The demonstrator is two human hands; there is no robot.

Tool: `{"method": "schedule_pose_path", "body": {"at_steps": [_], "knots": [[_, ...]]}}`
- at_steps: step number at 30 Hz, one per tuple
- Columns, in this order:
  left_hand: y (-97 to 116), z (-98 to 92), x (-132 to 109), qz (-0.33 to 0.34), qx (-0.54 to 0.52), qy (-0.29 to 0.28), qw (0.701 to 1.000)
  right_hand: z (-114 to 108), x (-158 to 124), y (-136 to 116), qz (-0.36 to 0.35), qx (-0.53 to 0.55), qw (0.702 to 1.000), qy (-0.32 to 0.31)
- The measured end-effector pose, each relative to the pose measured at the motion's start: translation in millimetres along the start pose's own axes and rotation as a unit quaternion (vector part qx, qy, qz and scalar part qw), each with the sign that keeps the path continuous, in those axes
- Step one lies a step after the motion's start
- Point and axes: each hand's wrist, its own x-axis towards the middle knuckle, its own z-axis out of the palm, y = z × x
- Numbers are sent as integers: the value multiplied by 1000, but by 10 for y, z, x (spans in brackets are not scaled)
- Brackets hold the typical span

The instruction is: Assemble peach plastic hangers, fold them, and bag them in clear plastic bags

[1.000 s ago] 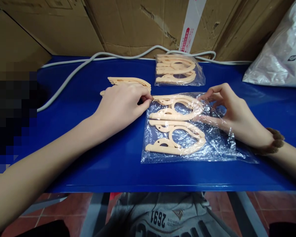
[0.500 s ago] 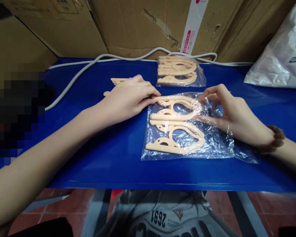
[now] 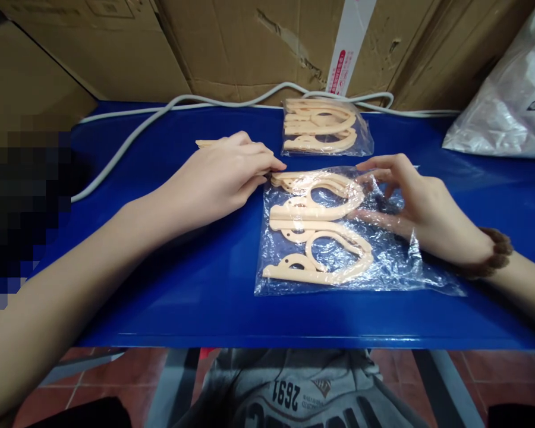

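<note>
A clear plastic bag [image 3: 396, 267] lies on the blue table [image 3: 182, 285] with peach plastic hangers [image 3: 321, 238] inside it. My left hand [image 3: 223, 175] rests with its fingers closed over a loose peach hanger [image 3: 205, 143]. Only the hanger's left tip shows, and my fingertips sit at the bag's upper left corner. My right hand [image 3: 414, 205] lies on the bag's upper right part, thumb and forefinger pinching the film and the other fingers pressing it down.
A second filled bag of hangers [image 3: 323, 126] sits behind, near a white cable [image 3: 129, 142] that runs along the back edge. Cardboard boxes [image 3: 232, 41] form the back wall. A white plastic sack [image 3: 512, 101] lies at the far right.
My left hand has slid right over the loose hanger, which now shows less above the hand. The right hand stays on the bag, barely moved.
</note>
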Motion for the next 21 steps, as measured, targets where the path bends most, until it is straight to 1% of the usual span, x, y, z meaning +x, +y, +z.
{"method": "schedule_pose_path", "body": {"at_steps": [7, 12, 15, 18, 21], "knots": [[4, 5, -5, -1, -3, 3, 1000, 20, -14, -6, 29, -25, 999, 4], [29, 18, 4, -1, 28, 16, 999, 8, -15, -25, 1, -18, 1000, 5], [57, 11, 12, -3, 55, 13, 998, 7, -10, -46, -2, -20, 1000, 3], [71, 6, 15, -6, 56, 8, 998, 15, -7, -51, -3, -28, 1000, -3], [66, 9, 10, -1, 53, 17, 998, 22, -10, -38, -9, -30, 1000, 5]]}}
